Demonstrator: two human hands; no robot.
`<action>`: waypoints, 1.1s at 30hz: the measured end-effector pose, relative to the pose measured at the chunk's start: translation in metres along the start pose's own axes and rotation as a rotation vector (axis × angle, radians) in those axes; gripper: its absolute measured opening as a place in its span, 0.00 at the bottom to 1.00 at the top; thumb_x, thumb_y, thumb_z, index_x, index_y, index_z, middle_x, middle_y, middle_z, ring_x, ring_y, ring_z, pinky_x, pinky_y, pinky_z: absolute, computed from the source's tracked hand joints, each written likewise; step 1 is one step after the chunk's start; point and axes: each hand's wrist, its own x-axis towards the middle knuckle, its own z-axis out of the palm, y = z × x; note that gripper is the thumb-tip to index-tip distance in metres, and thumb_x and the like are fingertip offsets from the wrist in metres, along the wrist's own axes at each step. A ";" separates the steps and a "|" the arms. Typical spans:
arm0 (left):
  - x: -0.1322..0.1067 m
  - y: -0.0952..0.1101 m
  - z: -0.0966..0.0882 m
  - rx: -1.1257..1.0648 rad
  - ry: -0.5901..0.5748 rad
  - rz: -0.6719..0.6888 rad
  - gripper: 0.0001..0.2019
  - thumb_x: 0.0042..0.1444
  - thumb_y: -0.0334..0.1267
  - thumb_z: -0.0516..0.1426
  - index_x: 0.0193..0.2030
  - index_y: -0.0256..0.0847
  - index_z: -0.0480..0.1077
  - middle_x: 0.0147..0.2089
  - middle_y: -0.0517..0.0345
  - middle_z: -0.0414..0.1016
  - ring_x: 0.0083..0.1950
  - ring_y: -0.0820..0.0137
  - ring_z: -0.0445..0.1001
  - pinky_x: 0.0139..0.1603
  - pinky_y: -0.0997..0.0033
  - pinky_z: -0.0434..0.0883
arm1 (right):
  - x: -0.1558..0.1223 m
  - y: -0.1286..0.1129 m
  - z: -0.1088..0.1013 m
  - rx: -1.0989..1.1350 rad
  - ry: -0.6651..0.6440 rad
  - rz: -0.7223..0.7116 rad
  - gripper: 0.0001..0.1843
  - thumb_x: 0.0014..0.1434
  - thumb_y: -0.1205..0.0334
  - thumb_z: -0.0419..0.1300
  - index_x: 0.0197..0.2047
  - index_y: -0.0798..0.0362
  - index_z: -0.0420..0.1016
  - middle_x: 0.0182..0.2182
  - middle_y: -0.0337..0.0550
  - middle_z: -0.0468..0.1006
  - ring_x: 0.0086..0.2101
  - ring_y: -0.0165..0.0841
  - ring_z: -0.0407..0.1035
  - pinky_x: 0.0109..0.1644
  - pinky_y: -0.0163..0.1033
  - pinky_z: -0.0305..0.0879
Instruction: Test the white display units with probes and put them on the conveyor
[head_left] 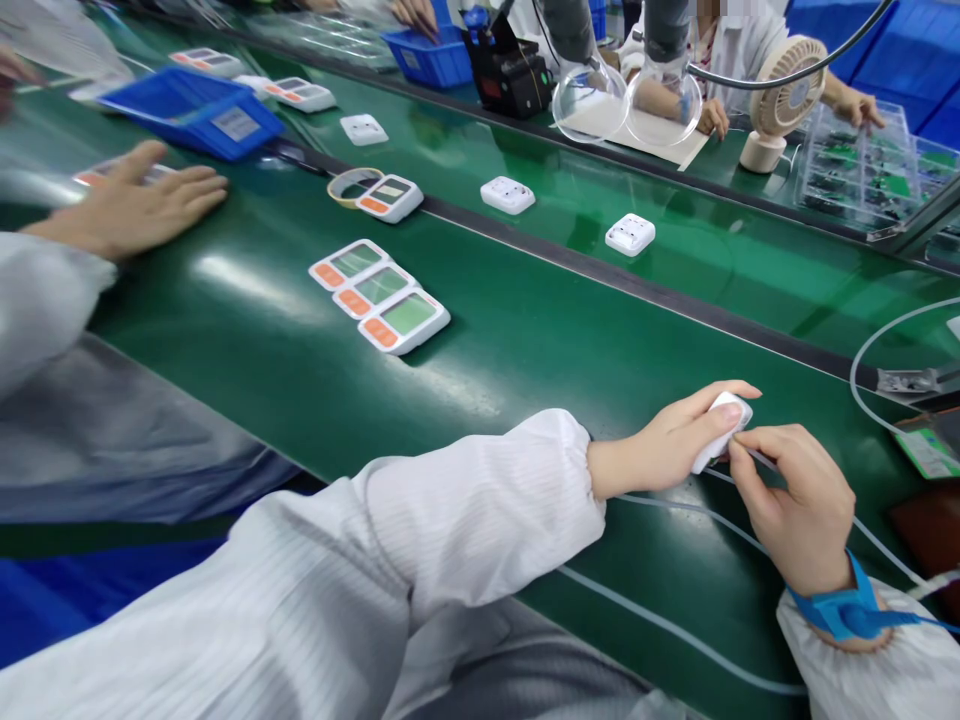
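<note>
A small white plastic device [722, 432] is gripped in my left hand [660, 440], thumb on top and forefinger stretched along its far edge. My right hand [799, 495], with a blue strap [840, 605] round its wrist, is closed in a pinch against the device's near right edge. Its fingertips hide what they pinch. White cable [697, 508] runs across the bench beneath both hands. To the left, three white devices [405, 320] with greenish screens and orange buttons lie side by side in an overlapping row.
Along the green belt [570, 210] sit several white device housings [630, 235]. A tape roll [352, 187] lies by another screen device [390, 198]. On the left, a co-worker's hand [142, 195] is beside a blue bin [195, 110]. A fan [787, 90] stands across the belt.
</note>
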 end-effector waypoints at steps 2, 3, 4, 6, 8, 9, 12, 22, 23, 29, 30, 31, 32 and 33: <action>-0.001 0.003 -0.001 0.081 0.015 0.042 0.25 0.67 0.53 0.49 0.63 0.41 0.66 0.44 0.53 0.70 0.40 0.67 0.66 0.43 0.68 0.66 | 0.000 0.001 0.001 -0.012 0.000 0.007 0.06 0.70 0.67 0.59 0.39 0.50 0.73 0.32 0.38 0.77 0.32 0.32 0.71 0.38 0.39 0.66; -0.002 0.004 -0.001 0.113 0.026 0.062 0.24 0.67 0.52 0.50 0.62 0.40 0.66 0.45 0.53 0.70 0.42 0.67 0.67 0.45 0.67 0.66 | 0.000 0.001 0.001 -0.018 -0.002 0.011 0.06 0.70 0.66 0.59 0.38 0.50 0.73 0.32 0.38 0.77 0.32 0.32 0.71 0.38 0.39 0.66; -0.002 0.005 -0.002 0.129 0.033 0.072 0.23 0.67 0.51 0.50 0.62 0.40 0.67 0.46 0.52 0.71 0.44 0.66 0.67 0.47 0.66 0.66 | 0.000 0.002 0.002 -0.022 -0.005 0.017 0.07 0.70 0.65 0.59 0.38 0.50 0.73 0.32 0.38 0.77 0.31 0.32 0.71 0.38 0.39 0.66; 0.000 0.004 -0.003 0.097 0.041 0.052 0.23 0.66 0.49 0.51 0.63 0.41 0.67 0.47 0.53 0.71 0.43 0.66 0.68 0.47 0.66 0.66 | 0.000 0.005 0.004 -0.027 -0.011 0.011 0.07 0.70 0.65 0.59 0.38 0.50 0.73 0.32 0.38 0.77 0.32 0.33 0.71 0.38 0.39 0.67; 0.003 0.002 -0.005 -0.019 0.054 -0.007 0.23 0.64 0.47 0.52 0.64 0.42 0.66 0.48 0.53 0.71 0.41 0.68 0.69 0.44 0.67 0.67 | 0.000 0.009 0.004 -0.050 0.006 -0.021 0.03 0.70 0.65 0.59 0.41 0.51 0.73 0.35 0.40 0.77 0.36 0.35 0.72 0.43 0.40 0.68; 0.005 0.001 -0.005 -0.098 0.069 -0.039 0.24 0.63 0.46 0.53 0.64 0.42 0.65 0.48 0.53 0.71 0.39 0.69 0.69 0.42 0.67 0.68 | -0.001 0.010 0.003 -0.072 0.035 -0.038 0.00 0.69 0.65 0.60 0.43 0.51 0.72 0.37 0.42 0.77 0.39 0.37 0.72 0.45 0.42 0.68; 0.011 -0.001 -0.005 -0.309 0.182 -0.087 0.27 0.60 0.45 0.59 0.64 0.40 0.63 0.48 0.52 0.70 0.38 0.70 0.72 0.40 0.68 0.69 | -0.005 0.012 0.001 -0.068 0.152 -0.043 0.08 0.68 0.63 0.62 0.49 0.51 0.71 0.36 0.43 0.76 0.37 0.38 0.71 0.45 0.44 0.68; 0.016 -0.006 -0.018 -0.080 0.068 -0.016 0.41 0.52 0.52 0.68 0.67 0.40 0.57 0.49 0.50 0.71 0.46 0.64 0.73 0.48 0.63 0.72 | -0.013 0.020 0.009 0.173 -0.276 0.422 0.37 0.72 0.46 0.51 0.74 0.61 0.51 0.26 0.39 0.76 0.24 0.36 0.73 0.27 0.36 0.68; 0.015 -0.004 -0.021 -0.051 -0.006 -0.028 0.41 0.56 0.53 0.66 0.70 0.42 0.54 0.48 0.50 0.71 0.45 0.65 0.73 0.47 0.62 0.73 | -0.013 0.023 0.009 0.156 -0.232 0.477 0.37 0.72 0.45 0.50 0.74 0.61 0.52 0.27 0.41 0.77 0.25 0.37 0.74 0.27 0.37 0.69; 0.010 0.003 -0.026 -0.029 -0.212 -0.083 0.50 0.59 0.42 0.64 0.76 0.51 0.32 0.41 0.57 0.70 0.33 0.71 0.73 0.36 0.65 0.74 | -0.008 0.028 0.005 0.195 -0.198 0.578 0.32 0.74 0.44 0.46 0.71 0.55 0.61 0.41 0.50 0.79 0.27 0.36 0.74 0.31 0.38 0.73; 0.009 0.003 -0.025 -0.045 -0.189 -0.073 0.48 0.59 0.41 0.64 0.76 0.51 0.34 0.42 0.57 0.69 0.33 0.72 0.73 0.36 0.66 0.74 | -0.007 0.027 0.005 0.215 -0.210 0.573 0.32 0.74 0.44 0.46 0.71 0.54 0.61 0.42 0.49 0.79 0.27 0.35 0.73 0.31 0.38 0.73; 0.009 0.002 -0.023 -0.058 -0.172 -0.064 0.46 0.60 0.39 0.63 0.75 0.51 0.37 0.43 0.57 0.69 0.33 0.73 0.72 0.36 0.67 0.74 | -0.006 0.025 0.005 0.229 -0.217 0.569 0.31 0.74 0.45 0.46 0.71 0.54 0.61 0.42 0.49 0.79 0.27 0.34 0.73 0.31 0.37 0.74; 0.009 0.002 -0.023 -0.066 -0.167 -0.058 0.45 0.60 0.39 0.63 0.75 0.51 0.39 0.44 0.57 0.68 0.33 0.74 0.72 0.36 0.68 0.74 | -0.005 0.024 0.005 0.237 -0.221 0.567 0.31 0.74 0.45 0.46 0.71 0.54 0.61 0.43 0.49 0.79 0.26 0.34 0.73 0.31 0.37 0.74; 0.009 0.001 -0.022 -0.066 -0.169 -0.052 0.43 0.59 0.38 0.63 0.74 0.51 0.41 0.45 0.56 0.68 0.33 0.74 0.72 0.36 0.69 0.74 | -0.005 0.023 0.005 0.241 -0.222 0.567 0.31 0.74 0.45 0.46 0.71 0.54 0.60 0.43 0.49 0.79 0.27 0.34 0.72 0.31 0.37 0.74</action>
